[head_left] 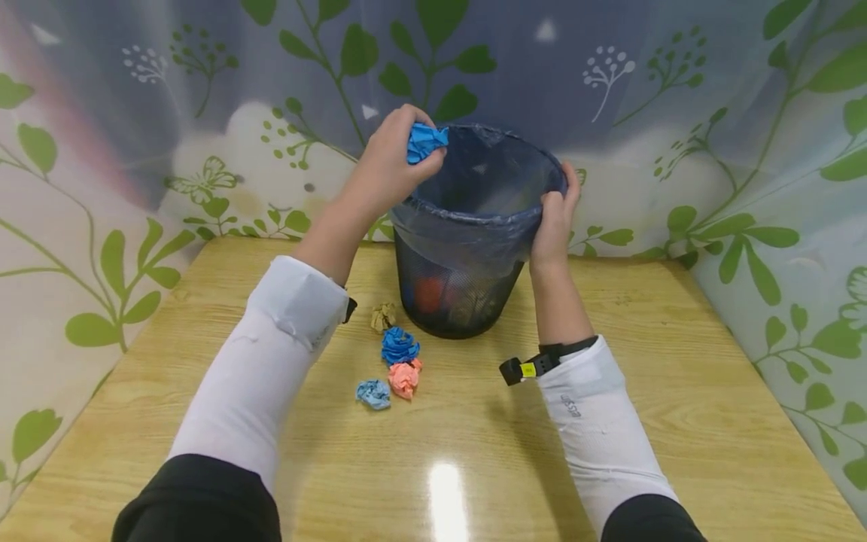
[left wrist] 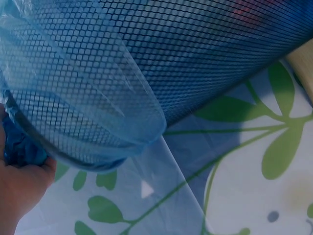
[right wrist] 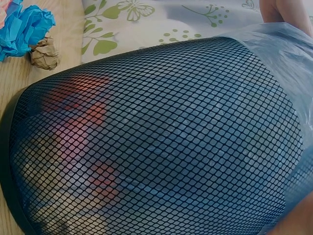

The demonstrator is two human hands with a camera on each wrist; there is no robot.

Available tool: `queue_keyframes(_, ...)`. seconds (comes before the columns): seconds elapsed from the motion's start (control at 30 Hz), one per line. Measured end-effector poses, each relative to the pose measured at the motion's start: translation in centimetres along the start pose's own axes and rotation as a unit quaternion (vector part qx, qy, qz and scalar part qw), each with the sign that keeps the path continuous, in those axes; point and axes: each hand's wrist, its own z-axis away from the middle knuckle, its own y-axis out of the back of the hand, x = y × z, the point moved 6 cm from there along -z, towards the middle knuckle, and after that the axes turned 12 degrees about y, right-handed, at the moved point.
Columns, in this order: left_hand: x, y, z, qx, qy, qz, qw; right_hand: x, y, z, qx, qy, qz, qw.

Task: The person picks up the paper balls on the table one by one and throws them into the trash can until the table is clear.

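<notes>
My left hand (head_left: 400,154) pinches a crumpled blue paper ball (head_left: 427,143) at the left rim of a black mesh wastebasket (head_left: 447,278). In the left wrist view the same paper ball (left wrist: 22,147) shows between fingers and thumb, beside the rim. A thin translucent bag (head_left: 467,226) lines the basket and folds down over its outside. On the right side, my right hand (head_left: 557,218) grips the lined rim, thumb on the near side. Through the mesh, red, pink and tan crumpled shapes (right wrist: 73,142) show blurred at the basket's bottom.
Left of the basket's base lie a tan paper ball (head_left: 382,317), a blue one (head_left: 400,345), a pink one (head_left: 405,379) and a pale blue one (head_left: 373,394). A leaf-patterned curtain (head_left: 271,165) hangs close behind the basket, along the back edge of the wooden table (head_left: 677,421).
</notes>
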Motion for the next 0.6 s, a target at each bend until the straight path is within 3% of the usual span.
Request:
queue_keyframes(0.33,1.8,-1.6,-0.7,-0.039,-0.014,-0.053,0.9978,0.0,-0.1,0.0,0.002,0.009,0.007,1.000)
queue_keyframes(0.6,2.1,-2.7,-0.6,-0.071,-0.029,-0.074,0.9943,0.1,-0.1,0.0,-0.002,-0.002,0.023,1.000)
